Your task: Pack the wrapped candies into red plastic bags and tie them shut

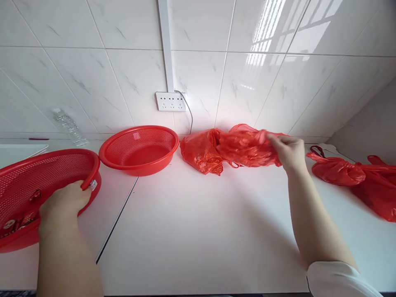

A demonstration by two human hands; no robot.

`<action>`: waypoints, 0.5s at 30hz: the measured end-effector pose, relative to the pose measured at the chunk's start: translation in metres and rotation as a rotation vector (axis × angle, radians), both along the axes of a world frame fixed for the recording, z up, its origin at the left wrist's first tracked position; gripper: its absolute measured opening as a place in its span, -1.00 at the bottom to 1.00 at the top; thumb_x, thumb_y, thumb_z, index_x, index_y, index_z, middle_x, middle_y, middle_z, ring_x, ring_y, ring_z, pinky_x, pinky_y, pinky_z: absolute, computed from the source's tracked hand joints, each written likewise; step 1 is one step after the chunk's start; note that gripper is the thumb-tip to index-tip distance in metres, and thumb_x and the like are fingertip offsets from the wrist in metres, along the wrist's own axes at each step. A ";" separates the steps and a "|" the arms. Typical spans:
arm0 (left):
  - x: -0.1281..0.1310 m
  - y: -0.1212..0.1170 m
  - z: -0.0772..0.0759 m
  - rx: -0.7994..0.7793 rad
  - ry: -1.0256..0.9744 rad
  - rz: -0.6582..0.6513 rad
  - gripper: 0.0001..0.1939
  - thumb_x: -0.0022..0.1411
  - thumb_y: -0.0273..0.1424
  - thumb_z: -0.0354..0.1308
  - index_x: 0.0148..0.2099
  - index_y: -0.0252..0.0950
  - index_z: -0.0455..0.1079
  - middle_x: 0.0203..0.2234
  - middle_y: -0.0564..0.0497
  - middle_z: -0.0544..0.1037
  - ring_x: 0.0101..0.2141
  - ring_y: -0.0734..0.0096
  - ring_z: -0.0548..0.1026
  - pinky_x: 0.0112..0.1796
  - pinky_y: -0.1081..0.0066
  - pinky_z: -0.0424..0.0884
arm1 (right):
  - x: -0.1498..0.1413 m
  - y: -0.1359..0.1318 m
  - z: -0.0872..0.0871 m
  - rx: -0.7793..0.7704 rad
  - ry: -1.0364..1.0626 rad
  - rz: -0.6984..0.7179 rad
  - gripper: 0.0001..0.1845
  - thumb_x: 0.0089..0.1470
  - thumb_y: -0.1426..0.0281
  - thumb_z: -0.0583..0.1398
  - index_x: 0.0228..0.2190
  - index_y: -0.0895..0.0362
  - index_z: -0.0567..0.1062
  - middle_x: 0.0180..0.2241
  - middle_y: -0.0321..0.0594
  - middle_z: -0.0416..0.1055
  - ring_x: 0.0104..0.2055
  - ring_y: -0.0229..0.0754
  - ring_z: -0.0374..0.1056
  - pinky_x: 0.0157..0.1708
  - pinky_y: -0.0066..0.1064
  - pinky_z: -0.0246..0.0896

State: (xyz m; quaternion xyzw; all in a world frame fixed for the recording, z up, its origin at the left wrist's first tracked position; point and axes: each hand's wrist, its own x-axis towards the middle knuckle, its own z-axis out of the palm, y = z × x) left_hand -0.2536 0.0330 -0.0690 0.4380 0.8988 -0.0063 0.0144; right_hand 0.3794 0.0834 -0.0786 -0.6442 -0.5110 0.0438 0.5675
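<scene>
My left hand (66,202) grips the rim of a large red plastic basket (62,165) at the left, fingers closed over its right edge. Some dark red printed packets (18,222) lie inside it. At the right of centre, my right hand (289,150) is closed on the gathered end of a red plastic bag (250,148), which looks blurred and stretched to the left. That bag touches or overlaps another crumpled red bag (201,150) against the wall; where one ends is hard to make out.
A smaller red basket (139,161) stands between the large one and the bags. Tied red bags (338,171) lie at the far right. A clear plastic bottle (69,126) leans near the tiled wall. A socket panel (170,102) with a grey cable is above the white tabletop (198,235).
</scene>
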 end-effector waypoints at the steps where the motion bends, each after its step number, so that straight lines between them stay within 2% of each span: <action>1: 0.008 -0.003 0.005 -0.049 0.006 -0.002 -0.43 0.27 -0.06 -0.14 0.18 -0.21 0.35 -0.16 -0.21 0.56 -0.24 0.00 0.50 -0.32 0.21 0.43 | -0.014 -0.005 0.002 -0.100 -0.139 0.033 -0.60 0.05 0.06 0.22 -0.55 0.13 0.49 -0.43 -0.03 0.43 -0.35 0.01 0.37 -0.34 -0.17 0.25; 3: 0.023 -0.011 0.014 -0.087 0.006 -0.007 -0.44 0.32 -0.11 -0.22 0.23 -0.21 0.29 -0.10 -0.22 0.54 -0.19 -0.02 0.50 -0.32 0.24 0.41 | -0.053 -0.013 0.002 -0.232 -0.501 0.080 -0.75 0.01 0.20 0.29 -0.44 0.14 0.58 -0.28 0.02 0.48 -0.19 0.12 0.39 -0.20 -0.07 0.26; 4: 0.029 -0.014 0.017 -0.086 0.004 -0.015 -0.44 0.33 -0.13 -0.24 0.22 -0.22 0.29 -0.09 -0.22 0.53 -0.19 -0.03 0.50 -0.32 0.25 0.40 | -0.078 -0.016 0.001 -0.233 -0.663 0.101 -0.77 0.06 0.26 0.26 -0.31 0.14 0.61 -0.16 0.04 0.48 -0.08 0.15 0.38 -0.12 -0.05 0.26; 5: 0.034 -0.018 0.020 -0.083 -0.002 -0.031 -0.46 0.33 -0.14 -0.24 0.20 -0.23 0.31 -0.09 -0.22 0.53 -0.19 -0.04 0.50 -0.32 0.24 0.39 | -0.104 -0.018 -0.001 -0.217 -0.751 0.180 -0.72 0.12 0.31 0.21 -0.15 0.14 0.59 -0.08 0.04 0.47 -0.04 0.12 0.37 -0.08 -0.09 0.27; 7: 0.044 -0.026 0.021 -0.078 -0.021 -0.087 -0.48 0.33 -0.15 -0.22 0.12 -0.26 0.36 -0.13 -0.22 0.54 -0.18 -0.07 0.50 -0.29 0.21 0.38 | -0.158 -0.018 -0.008 -0.198 -0.705 0.418 -0.51 0.21 0.32 0.14 0.16 0.09 0.38 -0.01 -0.01 0.45 -0.12 -0.02 0.43 -0.16 -0.26 0.33; 8: 0.048 -0.030 0.020 -0.074 -0.032 -0.121 -0.51 0.32 -0.16 -0.20 0.07 -0.27 0.39 -0.14 -0.23 0.55 -0.17 -0.08 0.50 -0.28 0.20 0.38 | -0.185 -0.017 -0.013 -0.200 -0.653 0.536 -0.41 0.24 0.32 0.12 0.27 0.05 0.23 -0.06 -0.04 0.48 -0.19 -0.08 0.45 -0.21 -0.32 0.34; 10: 0.057 -0.038 0.017 -0.054 -0.049 -0.176 -0.57 0.30 -0.20 -0.16 0.00 -0.26 0.42 -0.16 -0.23 0.56 -0.17 -0.09 0.51 -0.27 0.19 0.37 | -0.232 -0.008 -0.023 -0.214 -0.586 0.725 -0.29 0.25 0.31 0.11 0.36 0.01 0.02 -0.22 -0.15 0.51 -0.30 -0.14 0.46 -0.25 -0.35 0.34; 12: 0.066 -0.047 0.014 -0.026 -0.049 -0.206 -0.63 0.26 -0.25 -0.11 -0.06 -0.25 0.45 -0.20 -0.22 0.58 -0.20 -0.08 0.52 -0.29 0.20 0.37 | -0.268 0.005 -0.034 -0.259 -0.534 0.798 -0.27 0.21 0.32 0.17 0.34 0.01 0.06 -0.32 -0.22 0.48 -0.34 -0.15 0.44 -0.25 -0.36 0.31; 15: 0.076 -0.062 0.011 -0.004 -0.039 -0.233 -0.66 0.25 -0.29 -0.10 -0.12 -0.23 0.47 -0.29 -0.21 0.60 -0.26 -0.05 0.54 -0.34 0.23 0.36 | -0.300 0.028 -0.045 -0.336 -0.409 0.747 -0.50 0.14 0.29 0.24 0.11 0.12 0.37 -0.36 -0.17 0.47 -0.32 -0.11 0.43 -0.31 -0.38 0.26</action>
